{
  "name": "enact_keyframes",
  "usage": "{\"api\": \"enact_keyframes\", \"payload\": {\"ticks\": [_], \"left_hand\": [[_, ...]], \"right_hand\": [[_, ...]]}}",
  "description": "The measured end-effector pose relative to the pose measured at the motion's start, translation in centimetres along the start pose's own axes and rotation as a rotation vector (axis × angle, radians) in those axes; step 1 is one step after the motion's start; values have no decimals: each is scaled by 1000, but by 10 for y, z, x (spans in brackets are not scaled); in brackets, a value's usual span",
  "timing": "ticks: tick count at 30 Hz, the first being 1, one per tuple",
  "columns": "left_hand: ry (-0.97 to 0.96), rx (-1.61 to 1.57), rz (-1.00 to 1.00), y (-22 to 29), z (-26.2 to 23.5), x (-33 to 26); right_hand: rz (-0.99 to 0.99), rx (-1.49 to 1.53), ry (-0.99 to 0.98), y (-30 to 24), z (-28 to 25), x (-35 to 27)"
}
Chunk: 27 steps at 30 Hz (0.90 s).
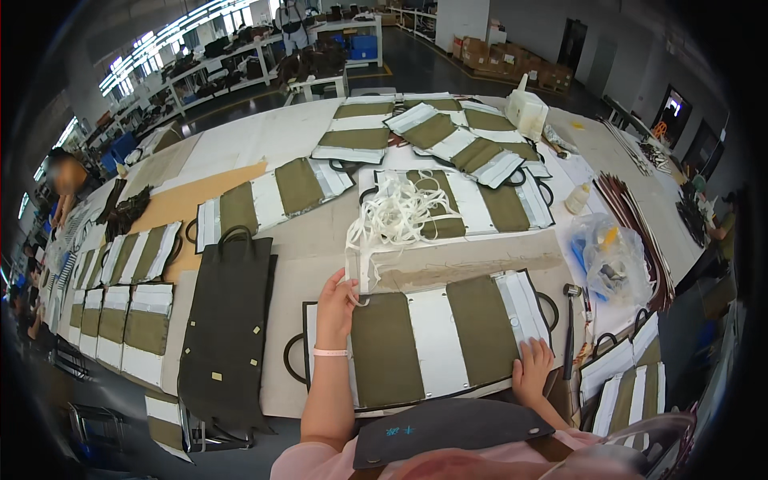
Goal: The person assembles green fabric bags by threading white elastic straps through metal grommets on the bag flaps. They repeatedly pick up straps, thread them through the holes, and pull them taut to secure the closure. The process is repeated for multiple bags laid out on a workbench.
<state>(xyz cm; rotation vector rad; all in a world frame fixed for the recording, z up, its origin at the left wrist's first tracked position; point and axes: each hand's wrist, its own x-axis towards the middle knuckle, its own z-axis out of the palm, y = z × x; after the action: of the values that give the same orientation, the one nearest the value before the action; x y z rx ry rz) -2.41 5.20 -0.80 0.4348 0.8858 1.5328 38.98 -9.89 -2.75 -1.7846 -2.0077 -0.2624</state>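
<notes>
A flat bag panel (438,340) with olive and white bands, dark edging and a dark handle loop at each end lies in front of me. At its upper left corner my left hand (336,298) pinches a strip of white tape (365,272). The strip runs up to a loose tangle of white tape (404,210), which rests on another striped panel (512,210). My right hand (534,366) lies with fingers stretched on the near panel's right edge. A black-headed hammer (570,320) is beside that hand, to its right.
Left of the near panel lies a dark bag piece (226,336) with small yellow patches. More striped panels (276,192) are spread around the table. On the right are a clear plastic bag (612,260), a small bottle (577,198) and dark red strips (640,232). A person (68,180) stands at far left.
</notes>
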Motion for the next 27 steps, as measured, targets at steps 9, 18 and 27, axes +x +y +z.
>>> {"api": "enact_keyframes", "payload": {"ticks": [9,18,27], "left_hand": [[-181,112,-93,2,24,-27],[-404,292,-174,-5,48,-32],[-466,728,-91,-17,82,-102]], "right_hand": [[-46,28,66,-8,2,1],[-72,121,253,-5,11,2],[-85,186,295,1,9,1]]}}
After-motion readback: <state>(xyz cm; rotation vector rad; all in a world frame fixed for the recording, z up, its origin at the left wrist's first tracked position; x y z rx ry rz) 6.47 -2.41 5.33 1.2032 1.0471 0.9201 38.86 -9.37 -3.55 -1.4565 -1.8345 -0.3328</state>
